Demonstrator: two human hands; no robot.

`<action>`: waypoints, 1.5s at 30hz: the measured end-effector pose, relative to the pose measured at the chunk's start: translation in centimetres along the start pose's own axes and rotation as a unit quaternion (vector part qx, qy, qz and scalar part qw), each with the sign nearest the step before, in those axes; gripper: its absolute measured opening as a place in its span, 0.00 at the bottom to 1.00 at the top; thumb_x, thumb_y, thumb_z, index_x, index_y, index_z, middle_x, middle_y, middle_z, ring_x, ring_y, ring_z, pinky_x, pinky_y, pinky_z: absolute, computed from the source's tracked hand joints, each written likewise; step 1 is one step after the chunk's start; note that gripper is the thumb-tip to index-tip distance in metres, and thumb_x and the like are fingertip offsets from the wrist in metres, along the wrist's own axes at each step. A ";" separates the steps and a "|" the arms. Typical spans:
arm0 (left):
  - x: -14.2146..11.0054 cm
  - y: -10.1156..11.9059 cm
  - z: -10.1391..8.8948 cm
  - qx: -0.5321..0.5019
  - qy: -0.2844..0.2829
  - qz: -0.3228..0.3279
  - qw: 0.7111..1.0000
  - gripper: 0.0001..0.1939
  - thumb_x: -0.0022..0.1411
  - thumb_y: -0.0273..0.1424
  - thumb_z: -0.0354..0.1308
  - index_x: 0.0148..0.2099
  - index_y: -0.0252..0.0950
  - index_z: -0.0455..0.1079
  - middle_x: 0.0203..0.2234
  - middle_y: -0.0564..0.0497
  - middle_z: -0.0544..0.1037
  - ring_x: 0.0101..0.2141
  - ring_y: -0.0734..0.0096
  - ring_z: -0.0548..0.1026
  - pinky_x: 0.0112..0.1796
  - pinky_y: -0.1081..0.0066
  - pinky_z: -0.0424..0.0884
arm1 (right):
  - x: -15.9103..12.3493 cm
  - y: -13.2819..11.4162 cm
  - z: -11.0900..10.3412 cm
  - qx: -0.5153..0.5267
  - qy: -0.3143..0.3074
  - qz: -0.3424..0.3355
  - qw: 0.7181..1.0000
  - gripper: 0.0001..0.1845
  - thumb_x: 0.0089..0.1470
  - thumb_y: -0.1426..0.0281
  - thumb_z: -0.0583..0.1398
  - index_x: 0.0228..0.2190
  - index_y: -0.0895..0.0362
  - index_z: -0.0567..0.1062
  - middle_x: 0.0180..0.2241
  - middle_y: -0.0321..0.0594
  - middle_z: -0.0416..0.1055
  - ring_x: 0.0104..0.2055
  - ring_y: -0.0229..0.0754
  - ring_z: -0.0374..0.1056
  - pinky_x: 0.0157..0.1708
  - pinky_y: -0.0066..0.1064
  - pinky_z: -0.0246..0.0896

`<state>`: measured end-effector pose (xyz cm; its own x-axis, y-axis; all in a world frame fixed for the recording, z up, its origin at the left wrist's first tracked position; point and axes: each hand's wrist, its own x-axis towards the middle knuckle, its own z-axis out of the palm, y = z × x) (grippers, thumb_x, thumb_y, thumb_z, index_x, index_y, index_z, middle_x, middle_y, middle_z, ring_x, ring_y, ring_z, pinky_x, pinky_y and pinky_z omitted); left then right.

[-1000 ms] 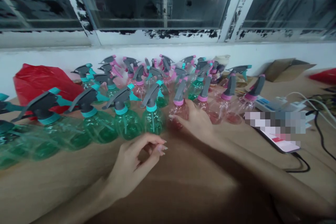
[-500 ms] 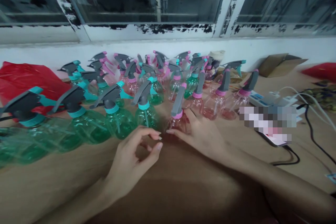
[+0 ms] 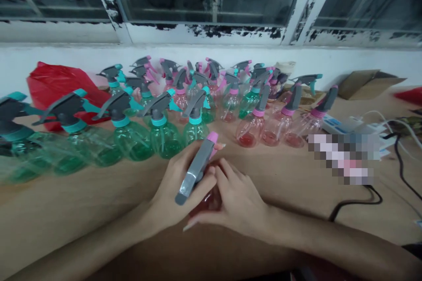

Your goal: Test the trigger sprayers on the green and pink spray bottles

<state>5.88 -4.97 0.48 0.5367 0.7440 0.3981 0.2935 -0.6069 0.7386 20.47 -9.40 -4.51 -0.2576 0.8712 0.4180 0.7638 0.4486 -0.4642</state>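
Close in front of me, a spray bottle point(image 3: 194, 169) with a grey trigger head, a pink nozzle and a pinkish-red body is between my two hands. My left hand point(image 3: 178, 175) is closed around its neck, just under the trigger head. Around the pink body wraps my right hand point(image 3: 239, 197), with the thumb along the near side. Both hands cover much of the bottle. Just beyond them stands a green spray bottle point(image 3: 195, 129) with a turquoise collar.
Green spray bottles point(image 3: 133, 140) line the left. Pink spray bottles point(image 3: 248, 134) stand to the right, with more of both colours behind. A red plastic bag point(image 3: 62, 83), an open cardboard box point(image 3: 369, 83), a power strip point(image 3: 336, 123) and a black cable point(image 3: 356, 203) lie around them.
The pink spray bottle has come nearer me, out of the row, in my right hand. My left hand, earlier empty with bent fingers, has closed on its neck. The view has shifted slightly.
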 end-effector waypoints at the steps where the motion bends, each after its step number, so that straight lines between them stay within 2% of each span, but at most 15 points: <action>1: -0.2 -0.2 -0.2 0.004 0.012 0.004 1.000 0.15 0.59 0.26 0.53 0.48 0.46 0.67 0.40 0.55 0.74 0.41 0.67 0.75 0.45 0.66 0.72 | 0.1 0.7 0.3 0.013 0.001 -0.031 0.999 0.44 0.41 0.36 0.54 0.43 0.62 0.69 0.41 0.51 0.70 0.44 0.53 0.67 0.42 0.47 0.67; 4: -0.6 -0.8 -1.1 0.009 0.019 -0.001 1.000 0.16 0.58 0.25 0.52 0.47 0.46 0.68 0.40 0.54 0.74 0.40 0.66 0.75 0.43 0.66 0.72 | 0.1 3.4 0.8 0.057 -0.031 -0.098 0.993 0.42 0.50 0.40 0.50 0.51 0.62 0.65 0.49 0.53 0.68 0.52 0.52 0.63 0.50 0.48 0.61; 7: -0.4 -1.1 -1.7 0.027 0.014 0.006 1.000 0.16 0.54 0.24 0.51 0.44 0.45 0.70 0.33 0.54 0.74 0.31 0.67 0.74 0.35 0.67 0.72 | -0.2 6.1 1.0 0.024 -0.049 -0.071 0.996 0.30 0.59 0.51 0.50 0.54 0.59 0.63 0.55 0.51 0.64 0.58 0.49 0.59 0.55 0.48 0.57; 9: 0.0 -1.3 -2.0 0.043 0.015 0.005 0.999 0.15 0.53 0.25 0.50 0.42 0.44 0.70 0.29 0.54 0.72 0.27 0.67 0.72 0.32 0.67 0.71 | -0.5 7.4 1.0 -0.016 -0.061 -0.064 0.996 0.27 0.60 0.55 0.51 0.55 0.57 0.64 0.58 0.50 0.61 0.61 0.49 0.56 0.58 0.51 0.53; 12: 0.8 -1.9 -2.1 0.055 0.035 0.000 0.998 0.13 0.52 0.26 0.50 0.39 0.44 0.69 0.28 0.54 0.72 0.26 0.67 0.70 0.31 0.67 0.70 | -0.8 8.5 1.0 -0.042 -0.077 -0.068 0.994 0.26 0.61 0.57 0.52 0.56 0.57 0.64 0.60 0.49 0.60 0.63 0.49 0.53 0.60 0.50 0.51; 15: 1.3 -2.2 -2.1 0.061 0.046 0.003 0.997 0.10 0.51 0.25 0.49 0.36 0.43 0.67 0.27 0.54 0.71 0.27 0.68 0.70 0.30 0.68 0.69 | -0.8 8.7 1.1 -0.046 -0.098 -0.063 0.992 0.26 0.62 0.60 0.52 0.57 0.58 0.63 0.61 0.49 0.58 0.64 0.48 0.51 0.60 0.48 0.50; 19: 1.5 -2.1 -2.2 0.058 0.022 0.023 0.998 0.08 0.51 0.25 0.48 0.31 0.43 0.64 0.25 0.55 0.70 0.26 0.68 0.70 0.30 0.67 0.68 | -0.8 8.7 1.4 -0.044 -0.097 -0.057 0.993 0.24 0.62 0.61 0.52 0.57 0.57 0.65 0.61 0.46 0.58 0.63 0.47 0.52 0.61 0.46 0.51; 24: 1.6 -2.2 -2.4 0.018 0.008 0.055 0.998 0.09 0.52 0.25 0.47 0.33 0.43 0.65 0.28 0.54 0.73 0.29 0.68 0.72 0.34 0.67 0.71 | -0.8 8.8 1.6 -0.052 -0.098 -0.063 0.992 0.25 0.61 0.60 0.53 0.56 0.60 0.65 0.59 0.48 0.60 0.63 0.47 0.52 0.61 0.46 0.51; 30: 1.7 -2.3 -2.3 0.034 0.004 0.024 0.999 0.12 0.52 0.26 0.49 0.38 0.44 0.68 0.26 0.53 0.69 0.26 0.67 0.69 0.31 0.65 0.71 | -0.7 9.0 1.4 -0.013 -0.099 -0.049 0.994 0.23 0.61 0.61 0.54 0.55 0.57 0.66 0.58 0.45 0.62 0.62 0.47 0.54 0.60 0.49 0.52; 39: 1.4 -2.2 -2.2 0.034 0.015 0.015 0.999 0.07 0.49 0.24 0.49 0.31 0.41 0.64 0.25 0.53 0.70 0.27 0.68 0.70 0.31 0.67 0.72 | -0.9 9.4 1.5 0.007 -0.099 -0.037 0.994 0.24 0.60 0.61 0.55 0.57 0.51 0.64 0.59 0.40 0.61 0.62 0.46 0.54 0.60 0.47 0.53; 45: 1.6 -2.4 -1.9 -0.015 0.021 0.039 0.999 0.13 0.48 0.22 0.48 0.35 0.41 0.67 0.29 0.52 0.73 0.30 0.67 0.73 0.33 0.67 0.73 | -0.9 9.5 1.5 0.002 -0.112 -0.040 0.993 0.25 0.60 0.61 0.55 0.57 0.51 0.63 0.60 0.39 0.59 0.63 0.45 0.52 0.61 0.47 0.52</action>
<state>4.54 -1.81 0.42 0.5234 0.7064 0.4766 0.2277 -0.6549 0.7206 27.10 -5.67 -10.47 -0.4420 0.8555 0.2698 0.7335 0.5178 -0.4403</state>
